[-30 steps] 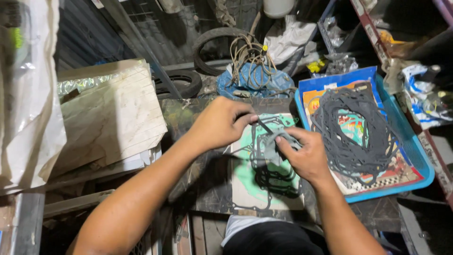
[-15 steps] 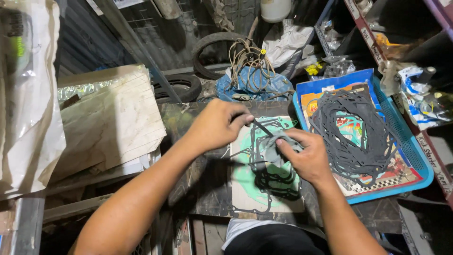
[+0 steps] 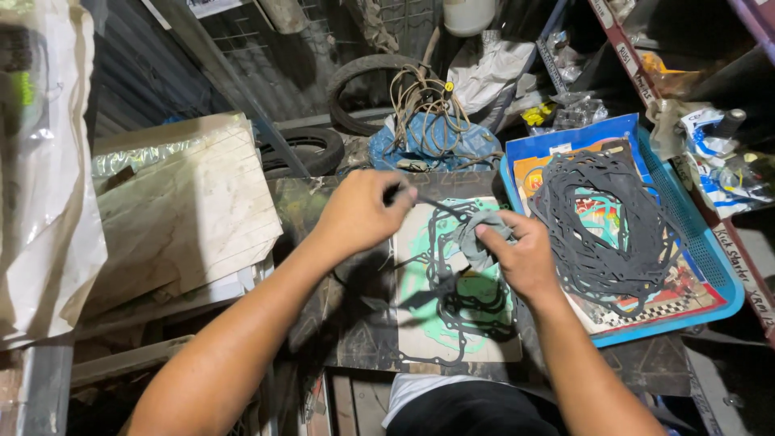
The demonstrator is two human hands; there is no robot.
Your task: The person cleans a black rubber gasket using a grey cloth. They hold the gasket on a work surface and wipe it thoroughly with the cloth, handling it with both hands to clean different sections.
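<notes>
A thin black gasket [image 3: 440, 211] is pulled between the two hands, just above a card with green and black gasket shapes [image 3: 452, 311] that lies on the dark desk [image 3: 323, 202]. The left hand [image 3: 362, 211] has its grip closed on one end of the gasket, with the fingers curled tight around it. The right hand [image 3: 523, 257] has its grip closed too. It pinches a grey, crumpled bit [image 3: 478, 234] at the other end of the gasket, with the thumb pressed on top. I cannot tell if the grey bit is a rag or a part.

Just to the right of the right hand is a blue tray [image 3: 710, 266]. A pile of dark gaskets [image 3: 601, 218] lies in it on top of colourful cards.

Past both hands, at the far edge of the desk, is a blue bundle [image 3: 436, 145] with tan cords [image 3: 424, 101] heaped on it. Behind that stand two black tyres [image 3: 355, 77], and a white bag [image 3: 488, 69] is near them.

To the left of the left hand, well apart, lies a big pale board [image 3: 178, 218]. Further left hangs a clear plastic bag [image 3: 40, 202].

On the far right is a shelf [image 3: 638, 64] with small packets [image 3: 718, 153] on it.
</notes>
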